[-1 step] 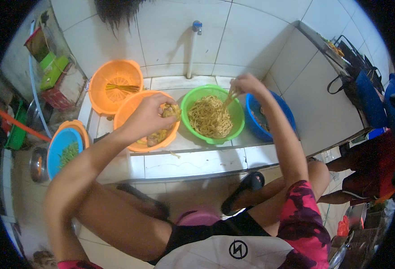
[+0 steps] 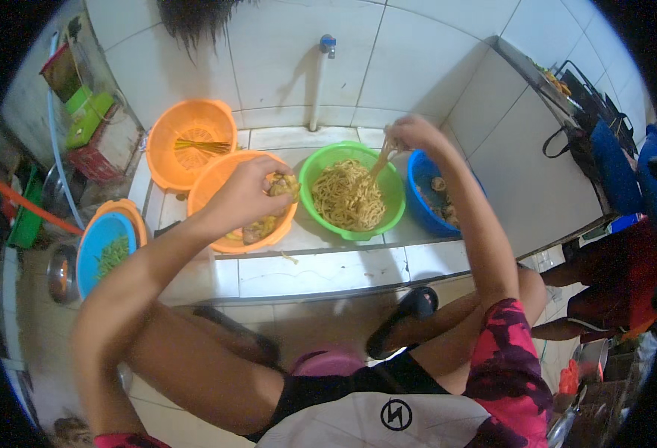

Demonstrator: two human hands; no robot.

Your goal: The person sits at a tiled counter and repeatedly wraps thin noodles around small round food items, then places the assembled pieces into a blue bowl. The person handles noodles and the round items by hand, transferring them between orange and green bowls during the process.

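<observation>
My left hand (image 2: 257, 188) is closed round a yellowish-brown lump (image 2: 283, 187) above the front orange basket (image 2: 207, 173). More yellow and brownish pieces (image 2: 260, 228) lie in that basket, partly hidden by my hand. A green basket (image 2: 308, 166) to its right holds a heap of pale yellow noodle-like strands (image 2: 349, 196). Over that basket's far right side, my right hand (image 2: 416, 134) pinches a few raised strands (image 2: 383, 155), which hang down to the heap. Just beyond my right forearm, a blue basin (image 2: 420, 173) contains several brownish pieces (image 2: 439, 184).
Thin brown sticks (image 2: 200, 146) lie in the rear orange basket (image 2: 166, 122). On the left, a light-blue basin (image 2: 89, 250) holds cut green vegetables (image 2: 112, 255). A tap (image 2: 327, 46) rises against the tiled wall. Another person's legs (image 2: 578, 299) are at right, and a pink tub (image 2: 328, 364) sits between my feet.
My right hand has shifted slightly up, drawing the strands a little higher. More of the blue basin's contents now shows. My left hand stays in place.
</observation>
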